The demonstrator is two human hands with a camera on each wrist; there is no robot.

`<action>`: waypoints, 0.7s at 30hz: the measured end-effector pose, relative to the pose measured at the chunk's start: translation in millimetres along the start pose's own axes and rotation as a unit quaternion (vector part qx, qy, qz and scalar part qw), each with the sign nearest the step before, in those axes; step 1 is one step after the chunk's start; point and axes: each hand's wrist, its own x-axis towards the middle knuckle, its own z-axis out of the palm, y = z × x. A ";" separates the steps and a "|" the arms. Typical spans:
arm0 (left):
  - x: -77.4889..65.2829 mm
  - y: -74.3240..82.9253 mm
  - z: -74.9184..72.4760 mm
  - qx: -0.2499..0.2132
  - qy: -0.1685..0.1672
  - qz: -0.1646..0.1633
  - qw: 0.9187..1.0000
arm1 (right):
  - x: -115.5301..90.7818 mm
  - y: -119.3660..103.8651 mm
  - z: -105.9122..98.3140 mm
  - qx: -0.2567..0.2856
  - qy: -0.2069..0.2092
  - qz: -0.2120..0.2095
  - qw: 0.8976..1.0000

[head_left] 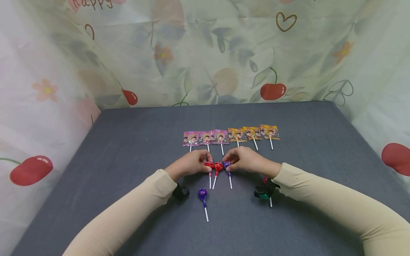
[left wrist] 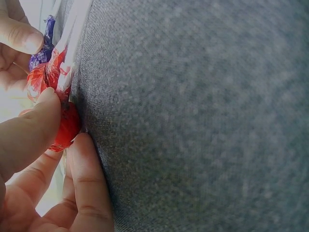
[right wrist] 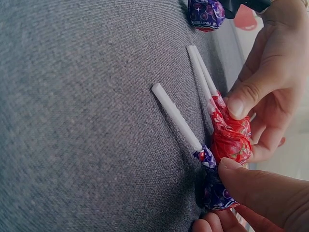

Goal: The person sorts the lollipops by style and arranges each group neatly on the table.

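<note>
My left hand point(head_left: 193, 163) pinches a red-wrapped lollipop point(left wrist: 69, 126) between thumb and fingers, low over the grey cloth. Right beside it lies a second red lollipop point(head_left: 218, 167), its stick slanting toward me. With thumb and fingertips, my right hand point(head_left: 246, 159) holds a purple-wrapped lollipop point(right wrist: 216, 191) at its candy end, white stick pointing toward me. These three heads sit side by side between the two hands. Closer to me, another purple lollipop point(head_left: 202, 194) lies by itself.
Behind the hands runs a row of three pink-packeted lollipops point(head_left: 191, 138) and three yellow-packeted ones point(head_left: 237, 135), sticks toward me. Under the right wrist, a white stick point(head_left: 271, 202) shows beside the black wrist camera point(head_left: 266, 190). A patterned curtain point(head_left: 205, 53) encloses the grey table point(head_left: 144, 131).
</note>
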 end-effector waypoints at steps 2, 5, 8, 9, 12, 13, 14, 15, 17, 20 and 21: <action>0.1 -0.2 0.1 0.000 -0.001 -0.001 1.000 | 0.0 -0.4 -0.2 0.001 0.000 0.002 1.000; 0.1 -0.6 0.1 0.002 -0.001 0.000 1.000 | -0.1 -0.8 -0.3 0.001 0.000 0.004 1.000; 0.1 -0.6 0.0 0.002 -0.001 0.000 1.000 | -0.2 -1.1 -0.4 0.001 0.000 0.003 1.000; 0.1 -0.5 -0.1 0.001 -0.001 -0.001 1.000 | -0.2 -1.1 -0.4 0.001 -0.001 0.002 1.000; -0.1 -0.2 -0.2 -0.001 0.000 -0.001 1.000 | 0.0 -1.0 -0.5 0.002 -0.001 0.002 1.000; -0.3 -0.1 -0.2 -0.001 0.000 0.000 1.000 | 0.1 -0.8 -0.5 0.002 -0.001 0.002 1.000; -0.4 0.0 -0.1 0.000 0.000 0.003 1.000 | 0.2 -0.5 -0.4 0.002 -0.001 0.003 1.000; -0.3 0.0 -0.1 -0.001 0.000 0.005 1.000 | 0.3 -0.1 -0.4 0.002 -0.001 0.004 1.000; 0.0 -0.4 0.1 -0.001 0.001 0.007 1.000 | 0.6 0.6 -0.3 0.003 -0.001 0.007 1.000; 0.4 -1.0 0.3 -0.001 0.001 0.004 1.000 | 1.4 1.7 -0.2 0.003 -0.003 0.011 1.000; 0.6 -1.0 0.2 -0.002 0.000 0.002 1.000 | 1.6 1.8 -0.3 0.004 -0.004 0.011 1.000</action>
